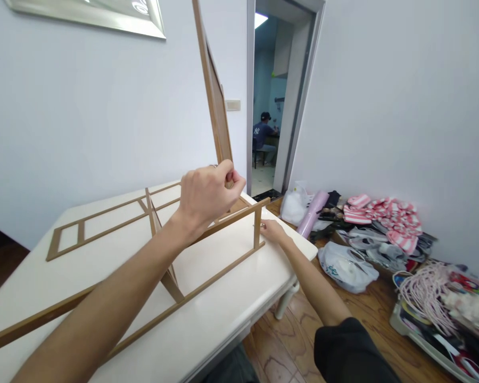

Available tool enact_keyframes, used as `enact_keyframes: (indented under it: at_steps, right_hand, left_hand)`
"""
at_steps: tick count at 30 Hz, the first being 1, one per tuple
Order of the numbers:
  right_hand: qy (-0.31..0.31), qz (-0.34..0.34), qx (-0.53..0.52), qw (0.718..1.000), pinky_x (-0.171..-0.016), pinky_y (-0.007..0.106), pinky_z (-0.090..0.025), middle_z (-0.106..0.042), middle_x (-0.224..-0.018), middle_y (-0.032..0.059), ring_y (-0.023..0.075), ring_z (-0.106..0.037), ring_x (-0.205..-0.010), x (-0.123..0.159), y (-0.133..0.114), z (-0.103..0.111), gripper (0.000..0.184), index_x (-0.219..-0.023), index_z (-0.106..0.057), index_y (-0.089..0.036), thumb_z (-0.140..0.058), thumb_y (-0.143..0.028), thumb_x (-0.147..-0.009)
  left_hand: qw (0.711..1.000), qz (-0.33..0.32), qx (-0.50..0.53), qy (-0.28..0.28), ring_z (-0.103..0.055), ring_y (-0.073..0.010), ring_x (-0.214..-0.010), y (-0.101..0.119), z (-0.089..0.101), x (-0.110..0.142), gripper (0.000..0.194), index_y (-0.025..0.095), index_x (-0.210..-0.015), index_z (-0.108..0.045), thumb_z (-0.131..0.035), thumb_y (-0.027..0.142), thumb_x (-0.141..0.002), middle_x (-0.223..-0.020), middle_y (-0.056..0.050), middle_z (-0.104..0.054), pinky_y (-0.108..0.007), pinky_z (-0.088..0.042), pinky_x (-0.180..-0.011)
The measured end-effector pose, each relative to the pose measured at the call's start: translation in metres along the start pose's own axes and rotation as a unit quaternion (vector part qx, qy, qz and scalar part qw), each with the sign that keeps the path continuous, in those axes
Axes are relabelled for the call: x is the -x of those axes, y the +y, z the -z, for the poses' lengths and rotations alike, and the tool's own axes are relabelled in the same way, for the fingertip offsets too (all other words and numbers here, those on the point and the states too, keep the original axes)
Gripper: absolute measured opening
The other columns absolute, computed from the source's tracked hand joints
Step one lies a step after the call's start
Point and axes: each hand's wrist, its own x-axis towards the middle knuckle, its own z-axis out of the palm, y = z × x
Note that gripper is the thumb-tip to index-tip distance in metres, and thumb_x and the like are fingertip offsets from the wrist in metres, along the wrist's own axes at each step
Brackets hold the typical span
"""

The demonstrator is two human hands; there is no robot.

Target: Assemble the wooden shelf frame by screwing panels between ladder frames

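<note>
A brown wooden frame (219, 267), like a small shelf or rack, lies on its side on the white table (223, 306). My left hand (205, 194) is closed above the frame's top rail, its fingers curled; what they hold, if anything, is hidden. Beside the short end post (257, 227), my right hand (273, 232) pinches something tiny that I cannot make out. A tall wooden panel (217, 106) rises behind my left hand, and its lower end is covered by that hand. Farther left, the frame's other ladder-like side (81, 233) rests over the tabletop.
On the floor to the right are a white plastic bag (347, 266), a lilac roll (313, 213), pink striped cloth (387, 215) and a bin (409, 332) with rope. Beyond the doorway (249, 106) a person (263, 132) sits. A silver picture frame (104, 24) hangs at upper left.
</note>
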Motion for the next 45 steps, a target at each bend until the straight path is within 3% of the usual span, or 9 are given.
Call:
enact_keyframes:
  at_steps: [5, 11, 20, 27, 31, 34, 36, 41, 45]
  right_hand:
    - [-0.199, -0.078, -0.008, 0.977, -0.095, 0.045, -0.061, -0.066, -0.134, 0.0095, 0.0244, -0.069, -0.113, -0.003, 0.01, -0.024, 0.038, -0.132, -0.065, -0.019, -0.068, -0.042, -0.102]
    - [-0.235, -0.101, -0.038, 0.966, -0.097, 0.047, -0.06, -0.066, -0.135, 0.0097, 0.0244, -0.068, -0.114, 0.001, 0.018, -0.037, 0.038, -0.133, -0.064, -0.019, -0.068, -0.042, -0.102]
    - [-0.108, -0.12, -0.157, 0.974, -0.095, 0.046, -0.061, -0.066, -0.133, 0.0096, 0.024, -0.069, -0.112, 0.0, 0.02, -0.03, 0.039, -0.133, -0.063, -0.019, -0.068, -0.042, -0.102]
    - [0.066, -0.099, -0.276, 0.954, -0.084, 0.039, -0.063, -0.07, -0.12, 0.0071, 0.0193, -0.071, -0.098, -0.014, 0.007, 0.033, 0.035, -0.126, -0.065, -0.017, -0.067, -0.042, -0.103]
    - [0.172, -0.054, -0.32, 0.93, -0.063, 0.027, -0.058, -0.067, -0.085, 0.0006, 0.0151, -0.068, -0.074, -0.021, -0.036, 0.079, 0.034, -0.106, -0.063, -0.018, -0.064, -0.051, -0.101]
    - [0.195, -0.009, -0.345, 0.918, -0.054, 0.024, -0.053, -0.068, -0.078, 0.0002, 0.0152, -0.069, -0.066, -0.022, -0.09, 0.101, 0.033, -0.107, -0.062, -0.021, -0.063, -0.053, -0.099]
    - [0.167, 0.028, -0.358, 0.918, -0.047, 0.022, -0.047, -0.072, -0.078, 0.0017, 0.0144, -0.067, -0.06, -0.019, -0.132, 0.108, 0.032, -0.11, -0.066, -0.021, -0.067, -0.051, -0.098]
    - [0.024, 0.151, -0.39, 0.908, -0.035, 0.022, -0.031, -0.082, -0.09, 0.0059, 0.0043, -0.038, -0.037, -0.001, -0.234, 0.104, 0.023, -0.102, -0.071, -0.021, -0.064, -0.043, -0.102]
    - [-0.088, 0.251, -0.442, 0.857, -0.041, 0.02, -0.04, -0.082, -0.086, 0.0042, 0.008, -0.058, -0.046, 0.017, -0.3, 0.087, 0.014, -0.103, -0.067, -0.023, -0.065, -0.036, -0.103]
  left_hand:
    - [0.999, -0.011, 0.032, -0.021, -0.067, -0.0231, -0.068, 0.008, -0.015, 0.004, 0.026, 0.021, -0.082, -0.067, -0.048, 0.034, -0.095, -0.071, -0.007, -0.072, -0.031, -0.04, -0.063]
    - [0.999, -0.022, 0.038, -0.016, -0.066, -0.0216, -0.064, 0.007, -0.023, 0.009, 0.03, 0.02, -0.084, -0.069, -0.046, 0.034, -0.097, -0.07, -0.007, -0.073, -0.029, -0.035, -0.058]
    - [0.998, -0.012, 0.054, 0.016, -0.064, -0.0204, -0.058, 0.0, -0.027, 0.014, 0.021, 0.021, -0.077, -0.067, -0.054, 0.029, -0.091, -0.063, -0.003, -0.069, -0.029, -0.031, -0.055]
    - [0.997, 0.006, 0.068, 0.045, -0.06, -0.0173, -0.053, -0.03, 0.002, 0.018, 0.019, 0.021, -0.071, -0.06, -0.055, 0.028, -0.088, -0.055, 0.001, -0.063, -0.029, -0.032, -0.055]
    - [0.99, 0.025, 0.118, 0.079, -0.059, -0.015, -0.051, -0.043, 0.027, 0.028, 0.017, 0.021, -0.07, -0.058, -0.057, 0.025, -0.087, -0.052, 0.003, -0.061, -0.026, -0.036, -0.055]
    - [0.988, 0.034, 0.107, 0.107, -0.059, -0.0144, -0.05, -0.05, 0.043, 0.036, 0.019, 0.021, -0.068, -0.056, -0.057, 0.024, -0.086, -0.051, 0.003, -0.06, -0.026, -0.038, -0.056]
    - [0.987, 0.032, 0.095, 0.128, -0.057, -0.0136, -0.049, -0.057, 0.053, 0.043, 0.019, 0.021, -0.067, -0.055, -0.056, 0.024, -0.086, -0.052, 0.003, -0.061, -0.025, -0.037, -0.055]
    - [0.987, 0.019, 0.056, 0.152, -0.05, -0.0116, -0.046, -0.097, 0.092, 0.067, 0.018, 0.021, -0.068, -0.055, -0.055, 0.024, -0.085, -0.051, 0.005, -0.057, -0.025, -0.031, -0.053]
    - [0.992, 0.017, -0.012, 0.126, -0.049, -0.0119, -0.048, -0.142, 0.138, 0.096, 0.018, 0.02, -0.067, -0.058, -0.053, 0.024, -0.084, -0.053, 0.004, -0.057, -0.026, -0.032, -0.055]
